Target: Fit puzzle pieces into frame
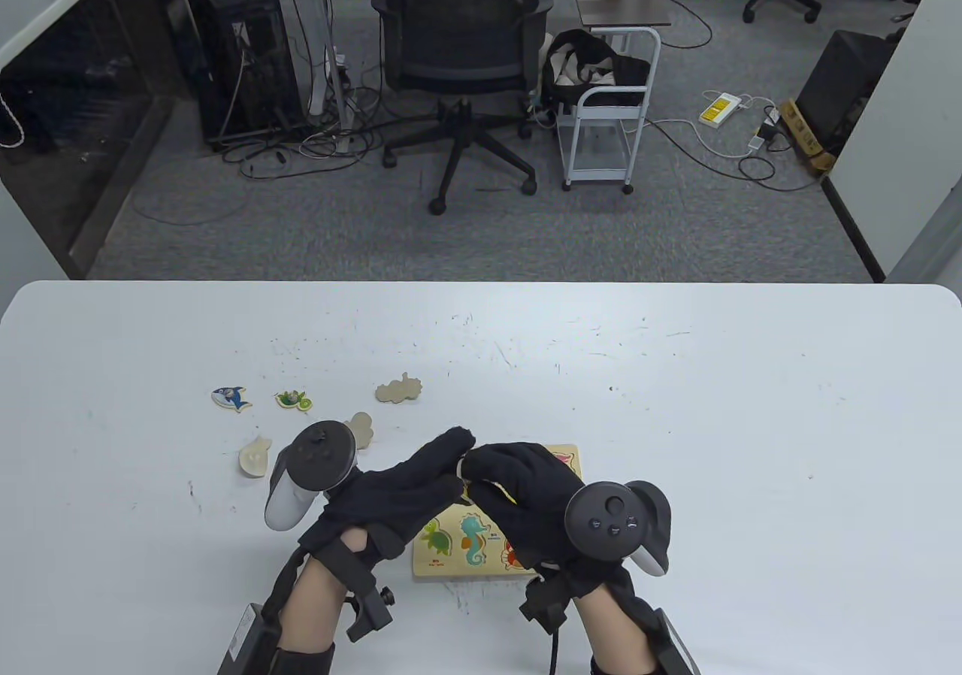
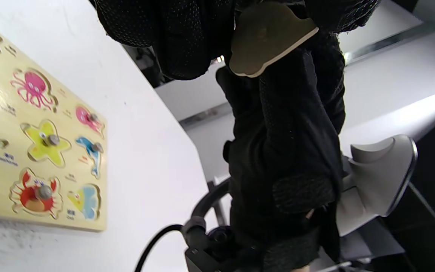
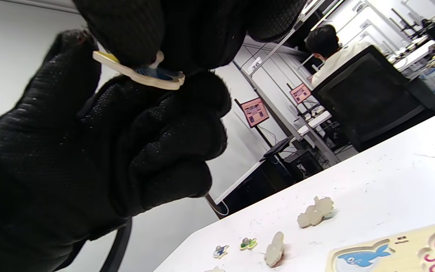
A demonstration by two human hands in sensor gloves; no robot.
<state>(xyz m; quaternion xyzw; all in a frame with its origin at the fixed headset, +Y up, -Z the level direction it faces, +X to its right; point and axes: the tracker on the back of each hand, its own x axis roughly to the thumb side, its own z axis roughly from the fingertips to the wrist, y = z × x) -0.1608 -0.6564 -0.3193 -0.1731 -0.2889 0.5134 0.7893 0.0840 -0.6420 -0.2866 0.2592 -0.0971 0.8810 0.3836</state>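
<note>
The wooden puzzle frame (image 1: 457,564) lies on the white table near the front edge, partly under both hands; it also shows in the left wrist view (image 2: 100,211) and the right wrist view (image 3: 398,247). My left hand (image 1: 455,451) and right hand (image 1: 475,472) meet fingertip to fingertip just above the frame. Between them they pinch one small flat puzzle piece. Its plain wooden back shows in the left wrist view (image 2: 266,37), and its edge with a blue and yellow face shows in the right wrist view (image 3: 142,75). In the table view the fingers almost hide it.
Loose pieces lie left of the frame: a blue shark piece (image 1: 231,398), a green piece (image 1: 294,401), and three face-down plain pieces (image 1: 398,388), (image 1: 362,428), (image 1: 255,456). The frame holds octopus (image 2: 33,88), starfish (image 2: 45,141) and crab (image 2: 36,192) pieces.
</note>
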